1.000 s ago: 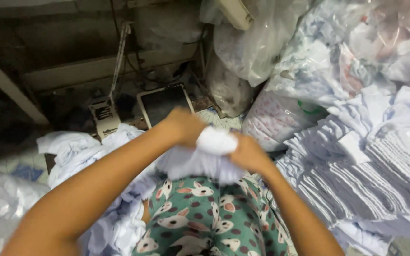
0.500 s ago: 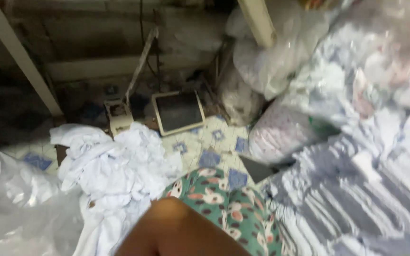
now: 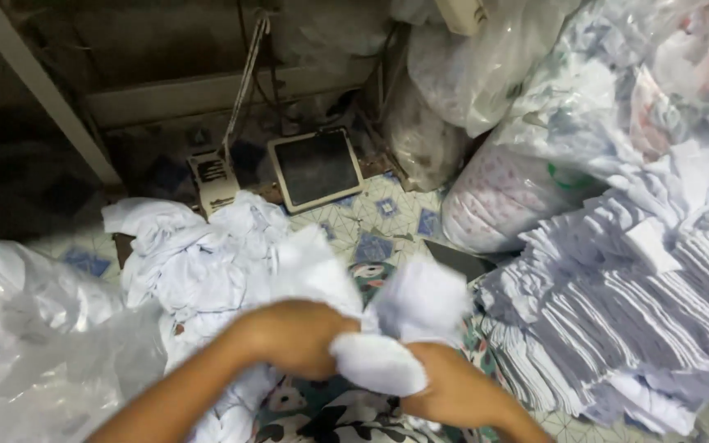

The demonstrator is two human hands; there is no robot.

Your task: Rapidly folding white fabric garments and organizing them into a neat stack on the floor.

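Both hands low in view, working one piece of white cloth [image 3: 387, 340]. Left hand [image 3: 293, 336] has fingers curled shut over its left part; right hand [image 3: 445, 392] grips from under and to the right, fingers closed into the fabric (fingertips themselves hidden by cloth). The piece is bunched into two or three lobes between and just above the hands, blurred.

Count around them:
- 1 loose heap of white garments [image 3: 198, 262], left of and beyond the left hand, touching the held piece as far as I can tell.
- 1 big stack of folded white pieces [image 3: 633, 312], right of the right hand, many layers (too many to count).
- 1 clear plastic sheet [image 3: 34, 344], far left of the left hand.
- Several stuffed plastic bags [image 3: 502, 197] beyond the right hand, at least 3.
- 1 dark tablet-like panel [image 3: 316, 168] on the tiled floor [image 3: 383, 226], straight beyond both hands; 1 small power strip [image 3: 212, 176] beside it.
- Patterned green fabric [image 3: 330, 414] below the hands.

The heap crowds the left hand's side.
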